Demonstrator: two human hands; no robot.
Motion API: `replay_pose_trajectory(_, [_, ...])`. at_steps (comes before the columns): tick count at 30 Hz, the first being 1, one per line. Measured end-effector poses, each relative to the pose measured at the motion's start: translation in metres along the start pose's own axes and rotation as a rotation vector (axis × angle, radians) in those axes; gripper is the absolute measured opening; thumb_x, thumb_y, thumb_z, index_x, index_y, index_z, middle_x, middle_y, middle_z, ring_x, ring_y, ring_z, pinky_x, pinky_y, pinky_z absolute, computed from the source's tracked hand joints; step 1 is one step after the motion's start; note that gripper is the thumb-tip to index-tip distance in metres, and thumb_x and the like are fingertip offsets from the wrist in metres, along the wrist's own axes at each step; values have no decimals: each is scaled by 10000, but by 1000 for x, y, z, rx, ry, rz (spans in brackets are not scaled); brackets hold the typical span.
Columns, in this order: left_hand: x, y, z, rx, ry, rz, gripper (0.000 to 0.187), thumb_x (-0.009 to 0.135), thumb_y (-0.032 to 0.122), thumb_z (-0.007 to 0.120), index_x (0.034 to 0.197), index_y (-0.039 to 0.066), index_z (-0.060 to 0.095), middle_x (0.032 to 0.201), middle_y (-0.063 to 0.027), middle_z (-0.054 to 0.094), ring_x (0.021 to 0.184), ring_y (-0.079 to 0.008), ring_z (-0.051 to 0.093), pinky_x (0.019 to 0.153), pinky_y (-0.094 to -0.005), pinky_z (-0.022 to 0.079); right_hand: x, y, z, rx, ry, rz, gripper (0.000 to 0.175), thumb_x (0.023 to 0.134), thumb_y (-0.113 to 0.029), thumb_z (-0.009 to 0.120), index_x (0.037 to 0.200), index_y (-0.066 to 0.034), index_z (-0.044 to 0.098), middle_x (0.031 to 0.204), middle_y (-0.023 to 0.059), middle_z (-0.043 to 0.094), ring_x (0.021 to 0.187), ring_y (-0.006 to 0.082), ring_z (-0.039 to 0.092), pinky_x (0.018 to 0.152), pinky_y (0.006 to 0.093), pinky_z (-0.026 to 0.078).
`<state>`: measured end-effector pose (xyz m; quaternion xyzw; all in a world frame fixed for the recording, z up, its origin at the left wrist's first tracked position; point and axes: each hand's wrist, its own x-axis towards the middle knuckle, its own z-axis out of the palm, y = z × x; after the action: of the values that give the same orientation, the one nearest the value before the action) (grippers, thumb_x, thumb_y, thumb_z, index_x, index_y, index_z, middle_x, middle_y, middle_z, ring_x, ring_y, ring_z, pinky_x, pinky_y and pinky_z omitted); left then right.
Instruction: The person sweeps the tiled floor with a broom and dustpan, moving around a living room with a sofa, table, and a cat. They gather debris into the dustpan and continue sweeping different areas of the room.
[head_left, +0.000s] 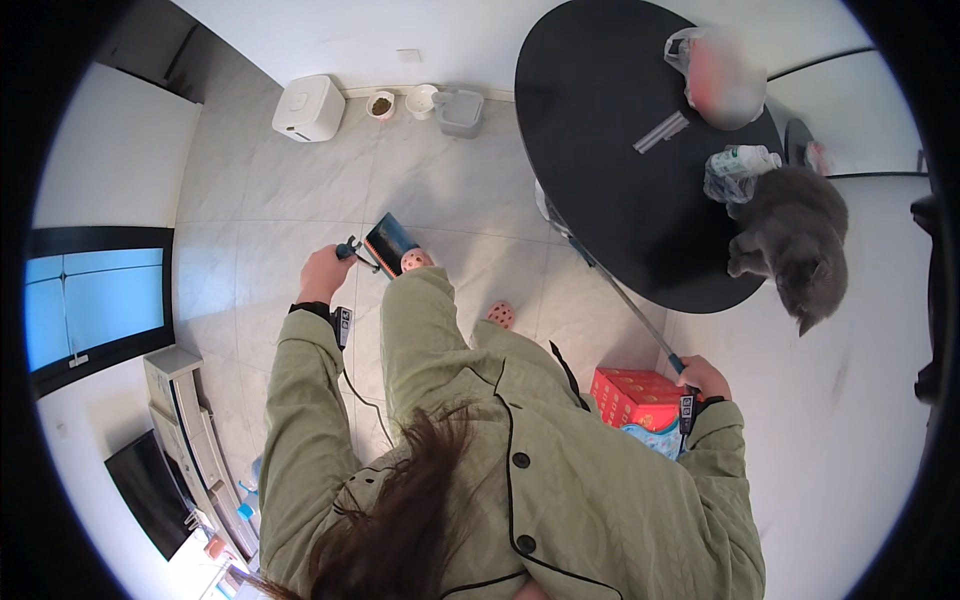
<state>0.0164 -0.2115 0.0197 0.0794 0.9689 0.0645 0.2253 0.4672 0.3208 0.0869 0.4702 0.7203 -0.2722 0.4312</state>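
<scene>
My left hand (328, 271) grips the upper end of a long-handled dustpan's handle. Below it the dark blue dustpan (391, 238), with an orange toothed edge, rests on the tiled floor beside my pink clog (415, 259). On the other side, my right hand (705, 376) is closed around the end of a broom's thin grey pole (634, 307). That pole slants forward and left, under the rim of the black oval table (592, 97). The table hides the broom's head, so its bristles cannot be made out.
A grey cat (802, 232) is at the table's right edge, near a bagged white bottle (742, 161). A red box (634, 396) stands by my right arm. Along the wall are a white lidded bin (309, 109), a food bowl (381, 105), a white bowl (421, 100) and a grey container (460, 114).
</scene>
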Motion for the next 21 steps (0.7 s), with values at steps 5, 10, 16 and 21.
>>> replay_pose_trajectory(5, [3, 3, -20, -4, 38, 18, 362, 774, 421, 661, 897, 80, 655, 865, -157, 664, 852, -351, 620, 695, -448, 484, 2, 14, 11, 51, -19, 38, 438, 650, -22, 671, 1082, -54, 609, 688, 75, 589, 567, 181, 568, 517, 359, 444])
replay_pose_trajectory(10, [5, -13, -46, 24, 37, 50, 351, 756, 423, 681, 875, 93, 656, 839, -152, 662, 826, -352, 618, 667, -443, 476, 3, 21, 12, 72, -30, 49, 319, 652, -38, 677, 967, -33, 626, 698, 99, 619, 619, 217, 609, 571, 376, 459])
replay_pose_trajectory(16, [-18, -35, -41, -31, 59, 12, 343, 736, 415, 701, 845, 94, 650, 800, -134, 658, 793, -345, 616, 649, -430, 471, 1, 17, 15, 51, -21, 7, 326, 640, -45, 681, 961, -29, 623, 689, 93, 610, 625, 221, 604, 583, 373, 460])
replay_pose_trajectory(21, [-28, -89, -39, 28, 124, 21, 369, 687, 448, 734, 772, 102, 641, 742, -116, 645, 744, -348, 607, 620, -433, 468, 3, 27, 25, 79, -18, 34, 387, 661, -63, 670, 1045, -77, 619, 685, 76, 602, 629, 214, 601, 548, 378, 457])
